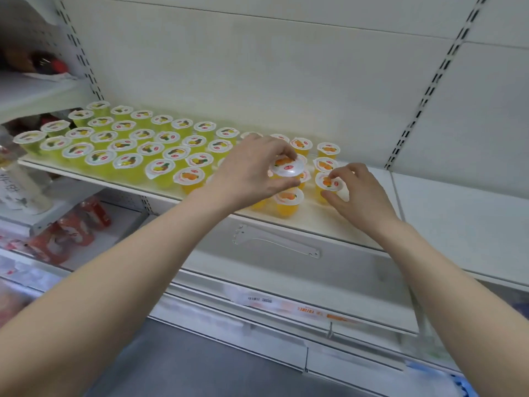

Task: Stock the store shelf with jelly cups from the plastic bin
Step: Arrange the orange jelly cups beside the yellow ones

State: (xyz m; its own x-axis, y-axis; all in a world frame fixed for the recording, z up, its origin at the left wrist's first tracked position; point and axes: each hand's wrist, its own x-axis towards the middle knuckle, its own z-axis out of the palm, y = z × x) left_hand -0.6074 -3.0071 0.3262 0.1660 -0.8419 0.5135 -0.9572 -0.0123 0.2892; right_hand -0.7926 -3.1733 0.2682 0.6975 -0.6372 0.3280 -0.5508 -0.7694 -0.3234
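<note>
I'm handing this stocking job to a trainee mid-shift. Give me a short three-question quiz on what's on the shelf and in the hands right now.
1. True or false: the left hand holds nothing.
2. On the shelf, the orange jelly cups stand: A) left of the yellow jelly cups; B) right of them; C) on the shelf below them.
3. What does the right hand grip?

Key
1. False: it grips one orange cup by its lid rim.
2. B.
3. Another orange cup, near the shelf's front.
</note>
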